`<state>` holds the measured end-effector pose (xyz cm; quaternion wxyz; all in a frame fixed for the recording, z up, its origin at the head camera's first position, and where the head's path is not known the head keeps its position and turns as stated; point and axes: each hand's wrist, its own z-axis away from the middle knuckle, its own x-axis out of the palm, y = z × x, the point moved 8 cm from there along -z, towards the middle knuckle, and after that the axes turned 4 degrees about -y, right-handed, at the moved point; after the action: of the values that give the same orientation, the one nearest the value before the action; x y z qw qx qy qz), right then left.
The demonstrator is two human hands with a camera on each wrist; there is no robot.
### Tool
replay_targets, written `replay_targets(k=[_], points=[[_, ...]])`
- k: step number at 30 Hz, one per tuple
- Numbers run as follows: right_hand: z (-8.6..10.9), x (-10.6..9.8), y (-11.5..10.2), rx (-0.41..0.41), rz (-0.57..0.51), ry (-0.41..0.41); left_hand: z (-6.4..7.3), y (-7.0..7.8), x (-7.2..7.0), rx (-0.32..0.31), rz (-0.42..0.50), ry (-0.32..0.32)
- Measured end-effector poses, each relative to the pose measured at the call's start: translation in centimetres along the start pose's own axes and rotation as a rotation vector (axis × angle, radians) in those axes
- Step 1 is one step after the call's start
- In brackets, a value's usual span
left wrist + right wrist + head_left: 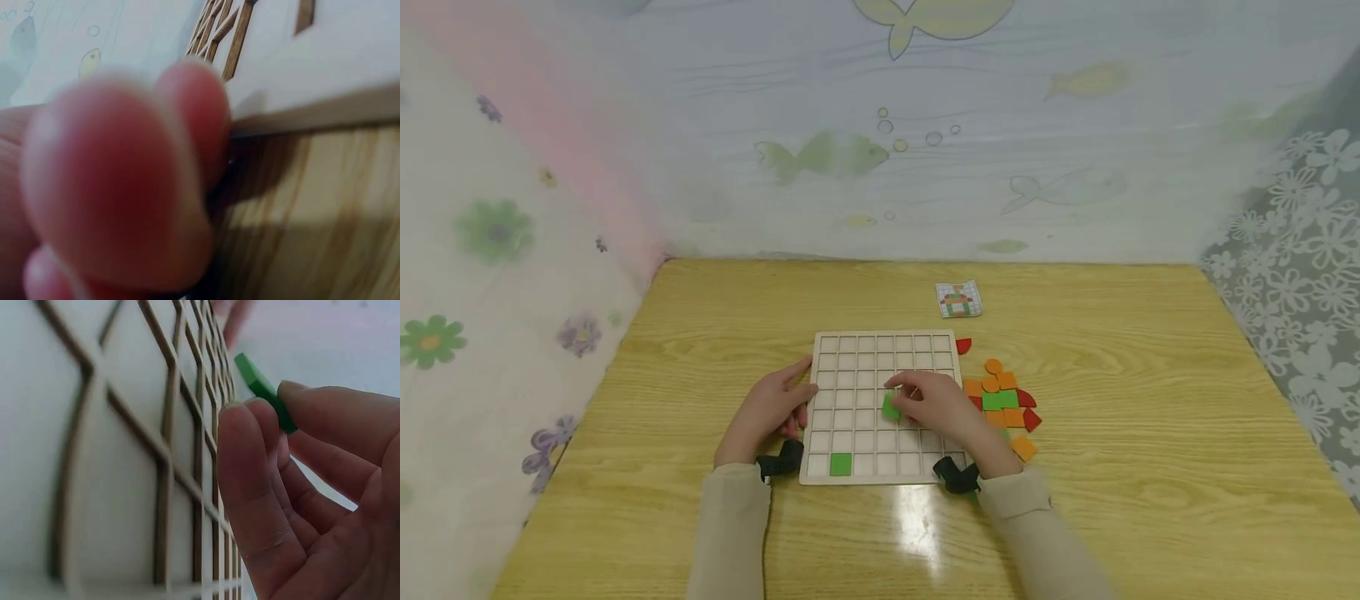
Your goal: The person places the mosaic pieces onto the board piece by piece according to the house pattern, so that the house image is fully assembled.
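Observation:
In the head view a pale wooden grid board (865, 414) lies on the table, with one green square tile (841, 464) in its bottom row. My right hand (943, 408) is over the middle of the board and pinches another green square tile (891, 407) between thumb and fingers. The right wrist view shows this held tile (265, 390) tilted, above the grid. My left hand (771, 408) rests at the board's left edge, its fingertips touching the rim. Blurred fingers (119, 187) fill much of the left wrist view beside the board's side.
Orange, green and red pieces (1006, 398) lie right of the board, partly behind the right forearm. A lone red piece (963, 346) sits by the top right corner. A small printed pattern card (958, 299) lies beyond the board. Patterned cloth walls (880, 200) enclose the wooden table (647, 500).

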<state>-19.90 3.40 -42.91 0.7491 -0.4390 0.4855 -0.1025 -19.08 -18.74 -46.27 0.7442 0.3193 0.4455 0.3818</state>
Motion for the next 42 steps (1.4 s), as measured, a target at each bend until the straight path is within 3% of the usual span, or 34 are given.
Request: replay_targets(k=[6, 24, 42], points=[[0.2, 2.3, -1.3, -0.041, 0.012, -0.063, 0.0, -0.4, 0.4, -0.036, 0.008, -0.009], [0.1, 5.5, -3.8, -0.144, 0.06, -0.077, -0.1, -0.7, 0.5, -0.035, -0.018, 0.0], [-0.3, 5.4, -5.4, -0.103, 0.193, 0.058, -0.4, -0.4, -0.1, -0.03, 0.015, -0.014]])
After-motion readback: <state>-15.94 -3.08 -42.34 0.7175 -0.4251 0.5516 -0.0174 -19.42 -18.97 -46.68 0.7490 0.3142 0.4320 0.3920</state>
